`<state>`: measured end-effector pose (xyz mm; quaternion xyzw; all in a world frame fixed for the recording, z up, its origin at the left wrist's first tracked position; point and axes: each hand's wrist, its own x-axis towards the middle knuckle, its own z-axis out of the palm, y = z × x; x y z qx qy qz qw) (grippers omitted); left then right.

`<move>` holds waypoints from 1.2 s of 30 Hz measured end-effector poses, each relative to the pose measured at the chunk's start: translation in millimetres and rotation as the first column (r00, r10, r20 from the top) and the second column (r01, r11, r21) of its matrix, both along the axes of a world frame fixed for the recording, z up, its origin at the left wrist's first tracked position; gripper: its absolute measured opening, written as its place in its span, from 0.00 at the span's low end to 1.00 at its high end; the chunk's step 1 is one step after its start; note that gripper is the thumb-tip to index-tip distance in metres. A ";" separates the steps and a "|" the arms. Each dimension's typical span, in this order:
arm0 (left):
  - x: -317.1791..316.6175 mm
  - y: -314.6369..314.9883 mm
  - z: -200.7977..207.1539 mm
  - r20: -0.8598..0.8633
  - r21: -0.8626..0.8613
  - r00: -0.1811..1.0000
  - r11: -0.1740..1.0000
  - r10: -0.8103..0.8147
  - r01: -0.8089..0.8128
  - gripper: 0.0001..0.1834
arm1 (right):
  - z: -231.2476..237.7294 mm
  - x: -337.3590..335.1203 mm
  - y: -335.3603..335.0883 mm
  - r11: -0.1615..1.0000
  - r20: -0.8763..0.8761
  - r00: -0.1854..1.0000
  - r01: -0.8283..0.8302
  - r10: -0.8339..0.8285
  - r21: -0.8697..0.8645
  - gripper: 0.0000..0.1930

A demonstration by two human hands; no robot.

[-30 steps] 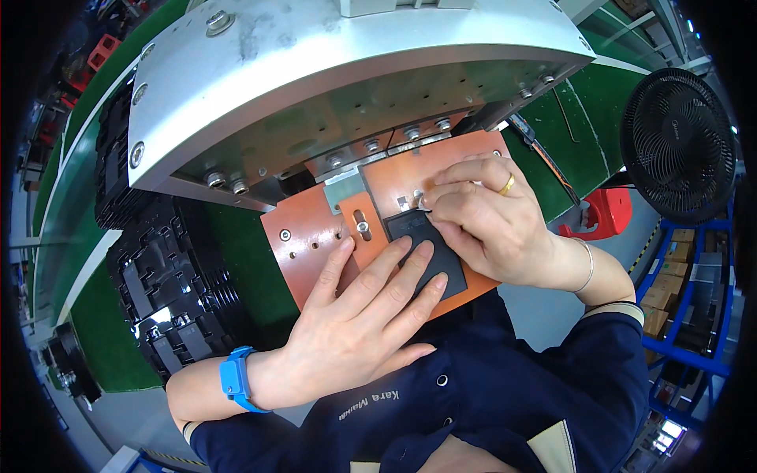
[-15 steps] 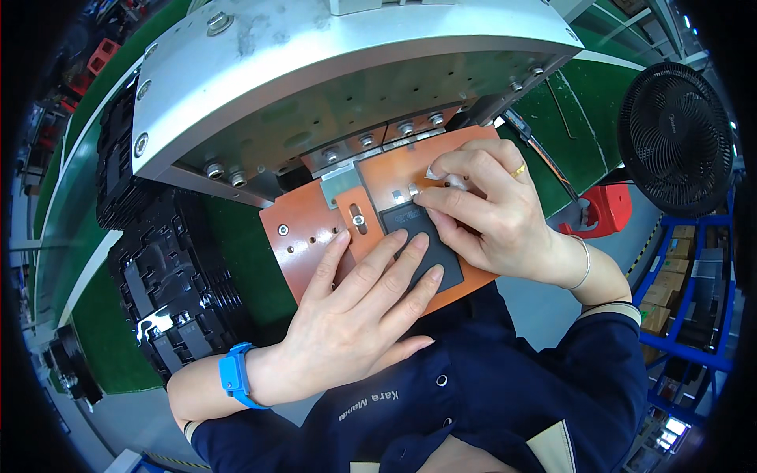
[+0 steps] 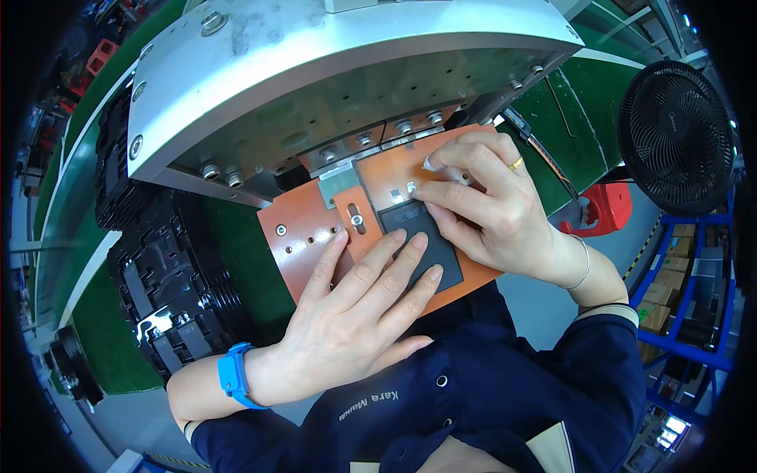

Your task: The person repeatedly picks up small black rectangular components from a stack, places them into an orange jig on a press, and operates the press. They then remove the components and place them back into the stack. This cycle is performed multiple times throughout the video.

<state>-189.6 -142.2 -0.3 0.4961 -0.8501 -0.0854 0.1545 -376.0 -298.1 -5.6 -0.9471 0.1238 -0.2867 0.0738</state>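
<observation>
At far left, stacked black trays (image 3: 169, 276) sit on a green desk (image 3: 264, 268). Next comes the person's left forearm, wearing a blue wristband (image 3: 233, 376). The left hand (image 3: 347, 323) lies palm down with its fingers spread and its grip closed around nothing; its little fingertip is on an orange plate (image 3: 296, 225), beside a slotted orange bar (image 3: 347, 209), and three other fingertips rest on a dark flat block (image 3: 443, 256). A large metal frame (image 3: 355, 47) arches above. The block lies on the plate, its long axis slanting from upper left to lower right, its upper short end just below two small silver tabs (image 3: 396, 195). The left hand is on the block's middle; the right hand (image 3: 493, 209) is nearer the tabs, its index fingertip at the right-hand one, so the block lies below that grip, toward the person. The right fingers are bent close together near a whitish scrap (image 3: 429, 164); whether they pinch anything, I cannot tell. Farther right are a red plastic object (image 3: 611, 209) and a black fan (image 3: 674, 142).
</observation>
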 end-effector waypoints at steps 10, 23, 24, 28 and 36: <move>0.1 0.2 -1.3 -0.010 0.015 1.000 1.000 0.004 -0.004 0.37 | 1.5 8.2 2.9 0.990 -0.106 0.993 -0.043 0.057 0.132 0.15; -0.5 0.4 -1.0 -0.002 0.022 1.000 1.000 0.007 -0.007 0.36 | -3.8 6.8 1.6 0.987 -0.101 0.991 -0.077 0.092 0.141 0.15; -0.7 0.0 -0.8 -0.005 0.024 1.000 1.000 0.006 -0.005 0.36 | -4.2 7.3 1.2 0.986 -0.097 0.991 -0.077 0.092 0.148 0.15; -1.2 0.2 0.0 0.018 0.002 1.000 1.000 0.008 -0.008 0.36 | 1.3 11.1 3.8 0.982 -0.038 0.999 -0.029 0.037 0.186 0.19; -0.8 2.2 2.6 0.029 0.072 0.999 0.996 0.044 -0.046 0.41 | 15.5 -34.3 37.2 0.957 -0.157 0.985 -0.027 0.075 0.289 0.23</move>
